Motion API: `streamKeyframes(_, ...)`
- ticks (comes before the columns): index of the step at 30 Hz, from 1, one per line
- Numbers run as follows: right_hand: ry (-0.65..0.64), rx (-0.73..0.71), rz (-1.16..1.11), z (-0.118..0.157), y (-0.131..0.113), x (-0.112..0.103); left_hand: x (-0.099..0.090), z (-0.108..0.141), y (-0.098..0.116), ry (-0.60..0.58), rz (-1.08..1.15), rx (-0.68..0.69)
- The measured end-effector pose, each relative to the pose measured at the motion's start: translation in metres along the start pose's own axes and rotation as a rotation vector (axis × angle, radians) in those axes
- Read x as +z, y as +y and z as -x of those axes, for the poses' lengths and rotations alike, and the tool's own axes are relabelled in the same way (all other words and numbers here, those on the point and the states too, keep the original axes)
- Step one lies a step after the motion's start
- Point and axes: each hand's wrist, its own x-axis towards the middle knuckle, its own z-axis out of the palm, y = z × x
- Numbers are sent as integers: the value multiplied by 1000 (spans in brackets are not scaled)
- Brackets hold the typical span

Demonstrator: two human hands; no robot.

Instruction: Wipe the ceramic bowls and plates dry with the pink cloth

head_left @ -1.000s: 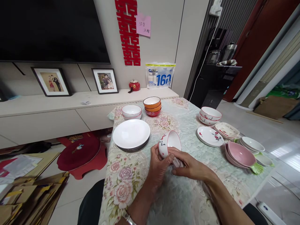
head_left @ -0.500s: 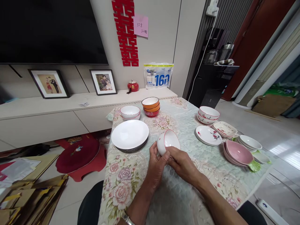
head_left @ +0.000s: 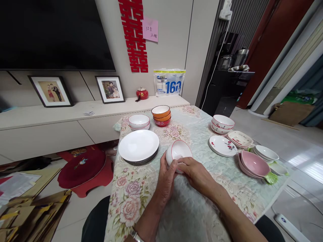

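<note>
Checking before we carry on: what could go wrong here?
The tilted bowl might slip from the left hand and right hand. Swung leftward, it could clip the stacked white plates. The pale green dish sits near the table's right edge, where a bump might tip it off.

Rectangular table under a pale green, rose-patterned cloth (head_left: 128,201) is carrying: white red-rimmed round bowls (head_left: 139,121), orange and red round bowls (head_left: 161,115) stacked, large white round plates (head_left: 138,145). Right side is holding floral white bowls (head_left: 222,123), floral round plates (head_left: 222,146), squarish patterned dishes (head_left: 239,138), pink leaf-shaped bowls (head_left: 254,163), small white bowls (head_left: 266,152).
</note>
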Motion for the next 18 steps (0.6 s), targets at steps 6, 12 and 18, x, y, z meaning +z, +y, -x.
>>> streamKeyframes(6,154,113,-293,-4,-17,18,3,5,0,-44,-14,34)
streamKeyframes(12,-81,-91,-180,-5,-15,-2,2,5,10,41,19,-31)
streamKeyframes(18,-28,19,7,0,-4,2,4,2,2,57,2,-23)
